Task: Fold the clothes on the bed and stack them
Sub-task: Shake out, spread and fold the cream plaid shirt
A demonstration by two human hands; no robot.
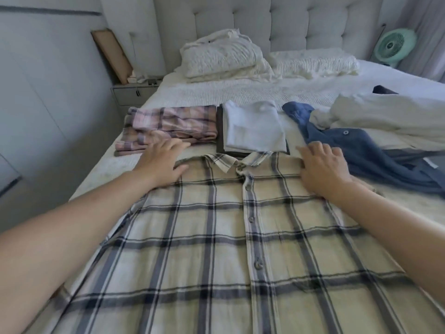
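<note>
A cream plaid button-up shirt [216, 237] lies flat, front up, on the bed [240, 92], collar pointing away from me. My left hand [161, 162] rests flat on its left shoulder with fingers straight. My right hand [322, 167] presses on its right shoulder, fingers relaxed. Beyond the collar sits a folded stack with a white garment [252, 126] on a dark one. A folded pink plaid piece [168, 126] lies to the left of that stack. A loose blue garment [361, 150] and a rumpled cream one [390, 116] lie at the right.
Pillows [224, 56] lean against the tufted headboard [289, 20]. A nightstand [134, 92] stands beside the bed at the left, next to a grey wall. A green fan [395, 45] is at the far right.
</note>
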